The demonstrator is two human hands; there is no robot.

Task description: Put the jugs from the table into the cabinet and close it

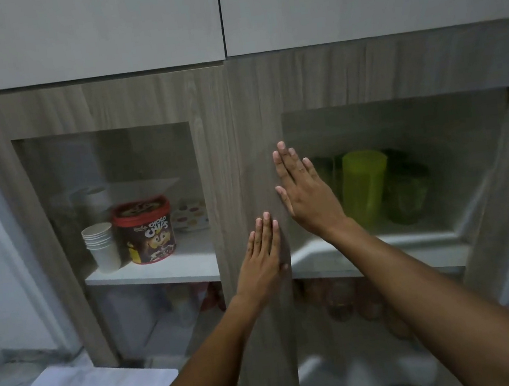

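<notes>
Both hands lie flat and empty on the right cabinet door: left hand low, right hand higher. The green jugs stand on the shelf behind its glass. Press evenly along the closing edge until flush
</notes>
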